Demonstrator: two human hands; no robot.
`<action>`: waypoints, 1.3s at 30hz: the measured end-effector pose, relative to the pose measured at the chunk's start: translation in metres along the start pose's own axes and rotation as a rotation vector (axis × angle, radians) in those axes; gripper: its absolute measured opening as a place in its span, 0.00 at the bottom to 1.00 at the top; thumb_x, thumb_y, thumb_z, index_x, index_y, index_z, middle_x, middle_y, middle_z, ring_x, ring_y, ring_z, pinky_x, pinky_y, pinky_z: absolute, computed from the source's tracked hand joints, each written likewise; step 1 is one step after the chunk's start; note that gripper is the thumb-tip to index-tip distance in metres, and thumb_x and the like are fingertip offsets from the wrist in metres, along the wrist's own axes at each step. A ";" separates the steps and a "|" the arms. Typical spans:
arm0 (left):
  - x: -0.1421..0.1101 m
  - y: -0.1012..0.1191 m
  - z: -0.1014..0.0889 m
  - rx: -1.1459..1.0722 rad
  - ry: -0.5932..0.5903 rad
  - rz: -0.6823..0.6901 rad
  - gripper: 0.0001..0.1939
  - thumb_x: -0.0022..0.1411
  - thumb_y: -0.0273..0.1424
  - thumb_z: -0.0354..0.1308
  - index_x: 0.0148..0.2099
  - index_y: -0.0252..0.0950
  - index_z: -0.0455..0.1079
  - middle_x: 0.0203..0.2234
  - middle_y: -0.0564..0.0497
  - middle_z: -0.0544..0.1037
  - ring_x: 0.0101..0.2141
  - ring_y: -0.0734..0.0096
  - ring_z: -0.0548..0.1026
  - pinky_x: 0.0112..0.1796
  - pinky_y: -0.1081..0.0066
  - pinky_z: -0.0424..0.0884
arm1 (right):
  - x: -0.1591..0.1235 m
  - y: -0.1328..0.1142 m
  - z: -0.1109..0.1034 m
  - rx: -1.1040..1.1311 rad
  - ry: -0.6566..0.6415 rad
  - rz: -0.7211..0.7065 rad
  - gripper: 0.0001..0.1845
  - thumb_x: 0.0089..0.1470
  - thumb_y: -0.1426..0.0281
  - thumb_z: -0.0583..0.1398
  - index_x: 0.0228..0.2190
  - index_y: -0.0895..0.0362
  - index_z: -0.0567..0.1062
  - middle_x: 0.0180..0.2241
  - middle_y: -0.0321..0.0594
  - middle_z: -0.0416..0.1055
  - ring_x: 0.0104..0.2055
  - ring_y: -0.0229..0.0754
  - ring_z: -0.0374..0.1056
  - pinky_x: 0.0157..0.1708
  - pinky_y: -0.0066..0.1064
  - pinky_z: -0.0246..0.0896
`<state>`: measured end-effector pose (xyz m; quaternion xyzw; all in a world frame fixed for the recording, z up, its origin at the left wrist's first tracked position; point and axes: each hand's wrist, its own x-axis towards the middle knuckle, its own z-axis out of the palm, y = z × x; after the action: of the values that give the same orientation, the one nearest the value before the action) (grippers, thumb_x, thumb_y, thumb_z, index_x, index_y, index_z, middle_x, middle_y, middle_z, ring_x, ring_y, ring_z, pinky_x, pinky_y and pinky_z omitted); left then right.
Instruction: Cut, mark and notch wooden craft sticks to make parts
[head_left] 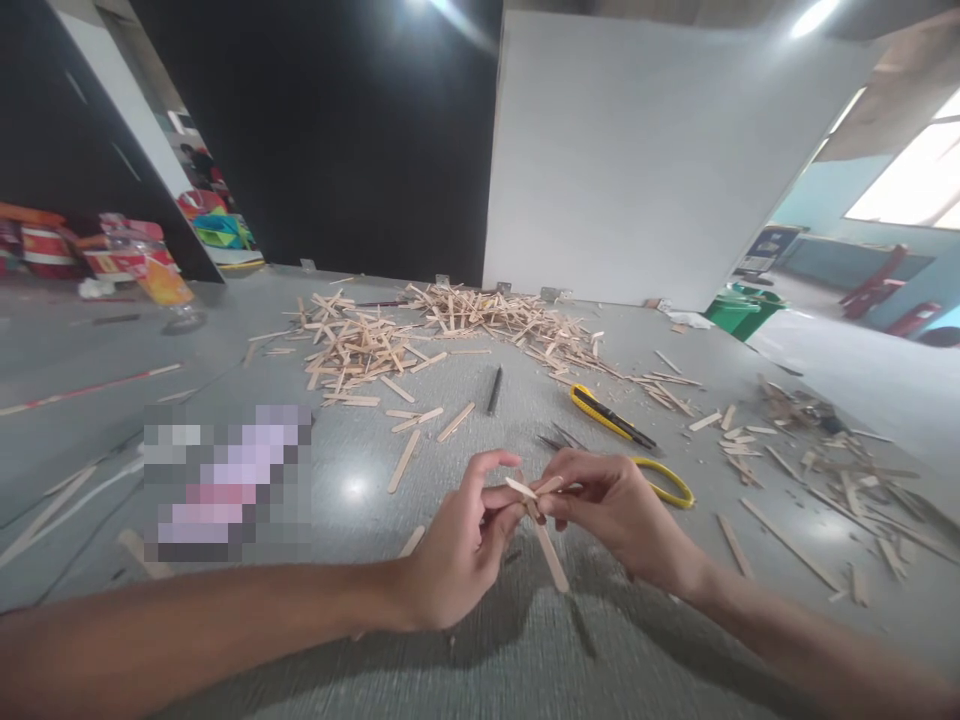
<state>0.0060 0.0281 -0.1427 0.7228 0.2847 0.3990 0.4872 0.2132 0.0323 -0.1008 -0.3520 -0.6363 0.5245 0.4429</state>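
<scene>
The left hand (465, 550) and right hand (611, 505) are pinching crossed sticks (551, 560) between them, one stick pointing down toward the wearer. Scissors (671, 487) are lying partly behind the right hand, with a cutter (611, 415) resting just beyond. A pencil (495, 390) is lying ahead, and a pile (360, 350) of loose sticks is spreading across the table (525, 400) behind it. A bottle (161, 275) is standing at far left; a black panel (337, 130) and a white panel (637, 150) are rising behind.
</scene>
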 end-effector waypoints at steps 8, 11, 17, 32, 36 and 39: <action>0.005 0.007 -0.002 -0.010 -0.005 0.001 0.11 0.78 0.37 0.47 0.55 0.38 0.60 0.27 0.55 0.73 0.22 0.76 0.62 0.25 0.73 0.58 | 0.007 0.002 -0.007 0.103 -0.122 0.085 0.10 0.55 0.61 0.71 0.33 0.55 0.86 0.29 0.39 0.79 0.28 0.38 0.72 0.28 0.30 0.72; 0.006 0.007 -0.003 -0.014 -0.003 -0.011 0.11 0.77 0.38 0.48 0.52 0.36 0.63 0.24 0.56 0.70 0.22 0.76 0.62 0.25 0.73 0.58 | 0.007 0.001 -0.007 0.099 -0.090 0.112 0.07 0.55 0.64 0.72 0.31 0.55 0.86 0.28 0.37 0.78 0.28 0.36 0.70 0.29 0.28 0.70; 0.004 0.004 -0.001 -0.061 -0.006 -0.026 0.11 0.78 0.39 0.47 0.55 0.38 0.57 0.25 0.58 0.69 0.22 0.76 0.61 0.24 0.73 0.58 | 0.003 -0.005 -0.003 0.033 -0.071 0.158 0.05 0.54 0.67 0.71 0.30 0.56 0.87 0.28 0.37 0.75 0.27 0.36 0.69 0.29 0.28 0.69; 0.007 0.003 -0.001 -0.138 -0.049 -0.090 0.10 0.78 0.40 0.46 0.54 0.41 0.56 0.28 0.56 0.72 0.25 0.75 0.64 0.30 0.71 0.65 | 0.007 0.000 -0.003 0.090 -0.070 0.239 0.13 0.50 0.62 0.74 0.30 0.58 0.81 0.27 0.39 0.79 0.29 0.39 0.73 0.29 0.29 0.70; 0.009 0.007 -0.002 -0.168 -0.040 -0.096 0.09 0.78 0.38 0.47 0.52 0.40 0.59 0.29 0.55 0.73 0.27 0.75 0.67 0.31 0.72 0.65 | 0.009 -0.001 -0.004 0.095 -0.088 0.221 0.13 0.52 0.62 0.73 0.31 0.59 0.82 0.27 0.39 0.78 0.30 0.39 0.73 0.30 0.28 0.70; 0.010 0.008 -0.002 -0.205 -0.045 -0.095 0.08 0.78 0.38 0.47 0.51 0.40 0.59 0.31 0.54 0.74 0.28 0.76 0.69 0.32 0.72 0.67 | 0.008 0.000 -0.004 0.106 -0.086 0.209 0.12 0.55 0.62 0.72 0.32 0.59 0.82 0.28 0.39 0.78 0.31 0.39 0.73 0.30 0.28 0.69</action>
<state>0.0097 0.0342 -0.1318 0.6638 0.2653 0.3861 0.5831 0.2139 0.0413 -0.0987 -0.3697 -0.5861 0.6152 0.3760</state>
